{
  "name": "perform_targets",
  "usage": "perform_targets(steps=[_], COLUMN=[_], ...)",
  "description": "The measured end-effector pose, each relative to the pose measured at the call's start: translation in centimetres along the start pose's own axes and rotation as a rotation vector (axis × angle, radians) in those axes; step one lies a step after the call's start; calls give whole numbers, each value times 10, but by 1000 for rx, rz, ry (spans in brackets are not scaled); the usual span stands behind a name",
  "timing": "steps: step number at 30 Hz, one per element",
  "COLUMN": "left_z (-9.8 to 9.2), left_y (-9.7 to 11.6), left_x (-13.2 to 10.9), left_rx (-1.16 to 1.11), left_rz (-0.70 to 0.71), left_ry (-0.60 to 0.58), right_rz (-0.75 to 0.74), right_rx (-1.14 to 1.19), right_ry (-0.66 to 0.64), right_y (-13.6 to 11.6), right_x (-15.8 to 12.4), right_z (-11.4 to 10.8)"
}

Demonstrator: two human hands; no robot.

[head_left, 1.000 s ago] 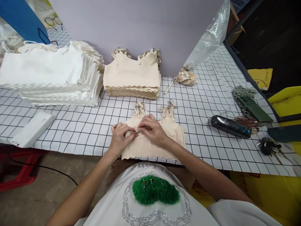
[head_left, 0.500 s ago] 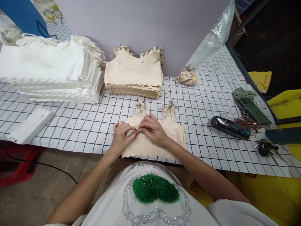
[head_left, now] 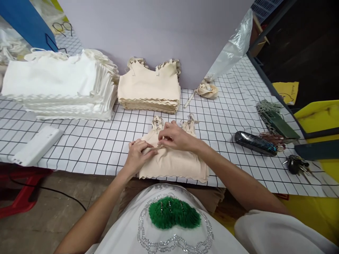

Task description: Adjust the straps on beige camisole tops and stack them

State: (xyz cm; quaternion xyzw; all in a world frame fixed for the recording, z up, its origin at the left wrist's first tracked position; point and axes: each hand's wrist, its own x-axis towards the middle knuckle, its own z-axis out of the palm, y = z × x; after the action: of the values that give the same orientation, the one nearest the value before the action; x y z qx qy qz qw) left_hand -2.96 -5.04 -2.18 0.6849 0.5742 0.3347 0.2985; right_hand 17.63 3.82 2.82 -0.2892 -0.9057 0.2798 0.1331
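Observation:
A beige strappy camisole top [head_left: 173, 165] lies at the table's front edge, its looped straps pointing away from me. My left hand [head_left: 139, 153] pinches the cloth near the middle of its neckline, thumb against fingertips. My right hand [head_left: 177, 137] is closed just to the right and a little farther up, its fingertips on the same top. Whatever small bit of cloth or thread lies between the right fingertips is too small to make out. Part of the top's right strap side is covered by my right hand and wrist.
Behind are a stack of beige tops [head_left: 148, 83] and a taller white stack [head_left: 50, 79]. A white power strip [head_left: 37, 145] lies left; a coil of beige tape [head_left: 207, 90], a dark patterned case [head_left: 255, 143] and keys [head_left: 298, 165] lie right. A grey panel [head_left: 159, 31] stands behind.
My right hand has lifted slightly and moved away from the left fingertips. The left hand keeps its pinch. The cloth below is more wrinkled, and the view has shifted a little.

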Motion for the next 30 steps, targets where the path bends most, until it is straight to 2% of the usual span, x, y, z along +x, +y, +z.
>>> perform_targets(steps=[4,7,9,11,13,15,17,19,21,23,26,28,30], left_z=[-4,-5,-5,-3,1,6,10,11,9,7,4,4,4], left_y=[-3,-3,0,6,12,14,11,3,-5,-10,-5,5,18], left_x=[6,9,6,0,-10,-21,-31,-38,-39,-34,-14,6,28], left_rx=[35,94,213,362,477,557,633,686,698,671,564,442,284], left_rz=[6,21,46,143,305,439,475,445,428,448,474,472,453], left_ry=[-39,-41,58,187,193,85,-11,-47,-58,-37,39,98,109], right_rz=[31,56,62,62,85,142,125,104,184,269,360,386,441], right_rx=[0,-8,-10,-15,-43,-135,-258,-368,-440,-453,-380,-319,-298], right_ry=[85,117,130,165,198,179,83,-2,-17,44,270,426,483], right_y=[14,22,24,19,8,-7,-20,-22,-14,0,23,34,41], right_x=[29,50,56,48,26,-10,-53,-95,-127,-144,-133,-105,-69], right_z=[-30,-40,-39,-30,-13,12,36,53,57,47,19,2,-9])
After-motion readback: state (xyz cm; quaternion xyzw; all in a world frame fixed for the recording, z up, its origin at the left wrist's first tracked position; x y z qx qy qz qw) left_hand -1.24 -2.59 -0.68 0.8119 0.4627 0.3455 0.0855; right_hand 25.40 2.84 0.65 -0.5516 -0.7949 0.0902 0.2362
